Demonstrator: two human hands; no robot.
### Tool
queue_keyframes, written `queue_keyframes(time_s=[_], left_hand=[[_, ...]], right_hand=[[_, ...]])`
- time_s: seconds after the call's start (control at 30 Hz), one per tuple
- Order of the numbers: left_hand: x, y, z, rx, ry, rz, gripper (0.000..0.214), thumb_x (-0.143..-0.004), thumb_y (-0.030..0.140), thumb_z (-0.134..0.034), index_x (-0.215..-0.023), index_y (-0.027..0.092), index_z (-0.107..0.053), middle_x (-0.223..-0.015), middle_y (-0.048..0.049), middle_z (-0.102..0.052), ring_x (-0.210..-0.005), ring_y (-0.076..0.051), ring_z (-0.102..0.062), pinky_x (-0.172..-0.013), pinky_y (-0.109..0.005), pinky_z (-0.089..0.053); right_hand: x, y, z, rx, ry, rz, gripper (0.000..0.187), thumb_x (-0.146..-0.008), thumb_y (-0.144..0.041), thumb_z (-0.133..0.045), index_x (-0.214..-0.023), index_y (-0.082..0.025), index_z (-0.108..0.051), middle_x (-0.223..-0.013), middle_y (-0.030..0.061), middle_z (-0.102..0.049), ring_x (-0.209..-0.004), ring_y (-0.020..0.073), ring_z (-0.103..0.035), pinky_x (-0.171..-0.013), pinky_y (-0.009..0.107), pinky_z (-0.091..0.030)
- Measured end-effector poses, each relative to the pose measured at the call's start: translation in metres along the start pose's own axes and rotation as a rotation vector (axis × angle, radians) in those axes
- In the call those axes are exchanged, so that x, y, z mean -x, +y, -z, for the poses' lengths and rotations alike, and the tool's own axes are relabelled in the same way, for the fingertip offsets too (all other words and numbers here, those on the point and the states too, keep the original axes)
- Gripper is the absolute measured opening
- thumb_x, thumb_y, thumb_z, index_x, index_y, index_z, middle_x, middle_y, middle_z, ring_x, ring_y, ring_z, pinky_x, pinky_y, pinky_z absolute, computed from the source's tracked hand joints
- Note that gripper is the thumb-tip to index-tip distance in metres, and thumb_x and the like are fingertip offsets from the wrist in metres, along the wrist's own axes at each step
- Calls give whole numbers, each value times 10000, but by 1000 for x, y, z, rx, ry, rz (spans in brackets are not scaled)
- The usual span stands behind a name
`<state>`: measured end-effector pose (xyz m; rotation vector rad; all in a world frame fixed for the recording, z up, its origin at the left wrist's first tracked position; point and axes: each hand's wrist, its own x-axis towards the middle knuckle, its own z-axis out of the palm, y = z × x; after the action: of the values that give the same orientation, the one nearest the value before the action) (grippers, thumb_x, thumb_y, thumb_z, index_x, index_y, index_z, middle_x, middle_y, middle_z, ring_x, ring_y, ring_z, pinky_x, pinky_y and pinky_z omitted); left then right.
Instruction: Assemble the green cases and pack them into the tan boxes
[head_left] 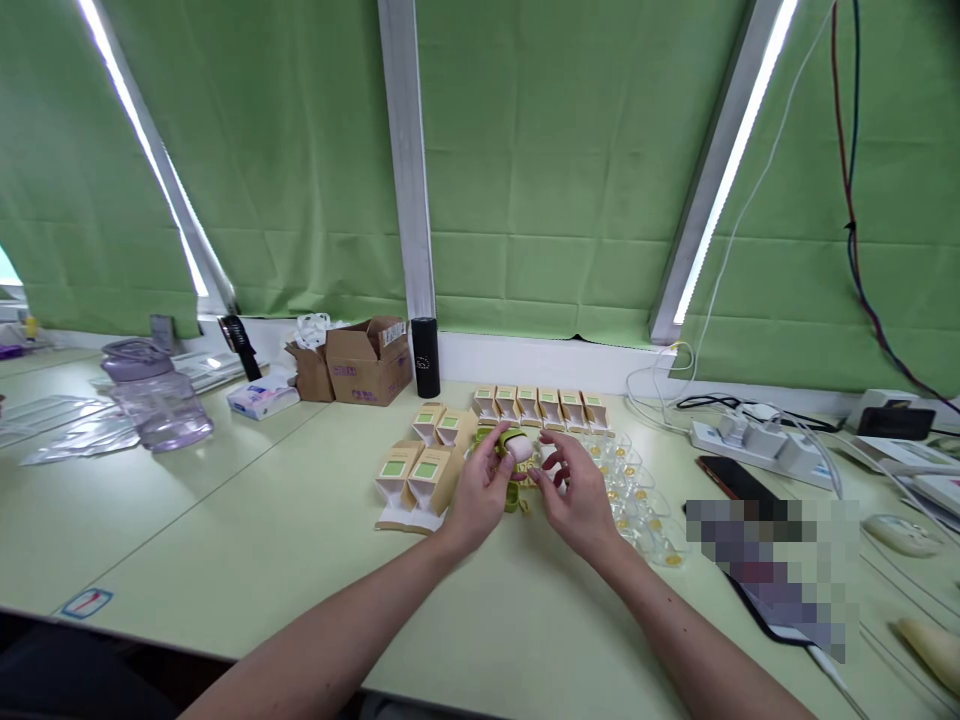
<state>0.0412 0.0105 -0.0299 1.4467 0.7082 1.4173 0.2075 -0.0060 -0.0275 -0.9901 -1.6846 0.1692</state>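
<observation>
Left hand (pixel 484 487) pinches small green-and-white case (pixel 517 447) between thumb and fingers, raised over middle of table (pixel 480 620); right hand (pixel 577 492) just beside it, fingers curled, cannot tell whether it grips anything; open cartons (pixel 427 472) left of hands, row of cartons (pixel 538 408) behind, clear plastic pieces (pixel 637 495) near right hand
</observation>
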Motion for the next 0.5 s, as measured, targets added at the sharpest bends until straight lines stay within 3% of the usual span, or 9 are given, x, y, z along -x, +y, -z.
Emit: queue_keyframes(time_s=[0.13, 0.23, 0.33, 0.5], left_hand=[[-1, 0, 0, -34, -62, 5, 697, -951, 540, -694, -1509, 158, -528, -1258, -152, -738, -1133, -294, -718, -929, -400, -628], [0, -2, 1, -67, -120, -17, 678, -953, 546, -690, -1488, 151, -558, -1347, -175, -708, -1238, -324, -684, -1028, -443, -593], [2, -4, 0, -61, -146, -28, 659, -950, 544, -696, -1470, 156, -581, -1473, -186, -636, -1356, -340, -621, -1139, -479, -531], [3, -2, -2, -32, -146, -24, 609, -959, 523, -693, -1451, 177, -599, -1486, -167, -633, -1385, -330, -608, -1185, -482, -497]], right_hand=[[6, 7, 1, 193, -59, 248, 495, -1016, -256, -565, -1506, -250, -492, -1465, 159, -622, -1152, 292, -714, -860, 445, -663], [5, 7, 1, 264, -80, 349, 500, -1028, -193, -530, -1524, -235, -485, -1495, 144, -619, -1344, 293, -634, -1006, 456, -632], [4, 8, 0, 285, -67, 390, 475, -1030, -167, -520, -1502, -217, -511, -1464, 149, -646, -1337, 279, -646, -1035, 449, -623], [5, 11, 0, 267, -48, 398, 452, -1038, -172, -518, -1486, -224, -538, -1419, 150, -679, -1300, 278, -674, -1024, 457, -632]])
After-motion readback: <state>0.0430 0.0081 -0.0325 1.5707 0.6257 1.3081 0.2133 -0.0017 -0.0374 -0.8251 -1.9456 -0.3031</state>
